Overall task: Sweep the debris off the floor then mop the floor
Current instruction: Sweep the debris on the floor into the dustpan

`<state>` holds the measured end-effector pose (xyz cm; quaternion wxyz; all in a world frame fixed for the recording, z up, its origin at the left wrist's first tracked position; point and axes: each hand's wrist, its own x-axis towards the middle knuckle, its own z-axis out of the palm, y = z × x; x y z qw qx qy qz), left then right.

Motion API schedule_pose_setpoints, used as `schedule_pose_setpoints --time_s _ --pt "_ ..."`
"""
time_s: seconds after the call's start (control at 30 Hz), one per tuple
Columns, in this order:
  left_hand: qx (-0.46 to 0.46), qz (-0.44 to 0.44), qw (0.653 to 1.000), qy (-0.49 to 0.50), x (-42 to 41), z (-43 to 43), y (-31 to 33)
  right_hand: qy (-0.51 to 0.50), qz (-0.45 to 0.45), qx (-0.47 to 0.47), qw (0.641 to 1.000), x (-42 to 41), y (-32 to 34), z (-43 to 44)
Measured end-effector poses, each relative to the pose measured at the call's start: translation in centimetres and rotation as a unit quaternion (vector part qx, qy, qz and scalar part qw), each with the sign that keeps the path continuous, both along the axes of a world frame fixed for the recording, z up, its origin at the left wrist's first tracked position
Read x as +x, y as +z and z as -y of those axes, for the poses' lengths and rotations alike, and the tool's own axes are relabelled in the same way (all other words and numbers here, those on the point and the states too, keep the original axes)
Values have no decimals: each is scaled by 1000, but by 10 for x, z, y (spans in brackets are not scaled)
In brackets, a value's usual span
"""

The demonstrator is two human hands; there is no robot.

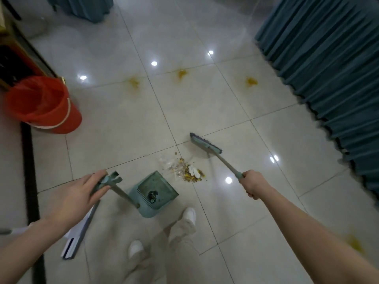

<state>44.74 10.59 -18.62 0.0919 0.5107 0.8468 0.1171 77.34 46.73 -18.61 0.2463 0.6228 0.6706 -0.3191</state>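
Head view: left hand [82, 191] holds the top grip of the dustpan [158, 191] pole, fingers over it and thumb under, I think; that part is blurred. Right hand [253, 183] is fisted round the end of the broom [205, 145] stick.

The debris [188, 171] lies between the broom head and the pan mouth, just beside the pan lip.

I judge both tools light, stiff plastic, best held high on the poles as now. The debris is loose crumbs plus clear, flimsy scraps, so it will scatter; short strokes.

The floor [123, 119] is glossy tile, likely slick, and the grout lines may trap bits. Yellow stains [181, 74] farther out need the mop [79, 232], which lies flat near the left foot. Red bucket [44, 105] at left, teal curtain [328, 68] at right.
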Motion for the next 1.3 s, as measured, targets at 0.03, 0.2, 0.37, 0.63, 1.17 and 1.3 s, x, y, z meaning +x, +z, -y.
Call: schedule_pose_setpoints --time_s 0.03,0.2,0.37,0.63,1.17,1.3 --pt "-4 -14 1000 14 0 2 3 3 -4 2 1000 -13 -5 -13" --pt "-17 24 992 126 -14 23 -13 41 -27 12 999 -90 -34 -82" --pt "-84 50 978 184 -10 35 -30 114 -37 29 992 -168 -67 -125" --pt "-43 3 977 210 23 15 -22 196 -1 2 981 -178 -97 -115" --pt "2 22 985 172 69 17 -16 324 76 -54 941 6 -1 -8" --pt "5 18 986 168 83 4 -9 316 55 -33 946 -1 12 -20"
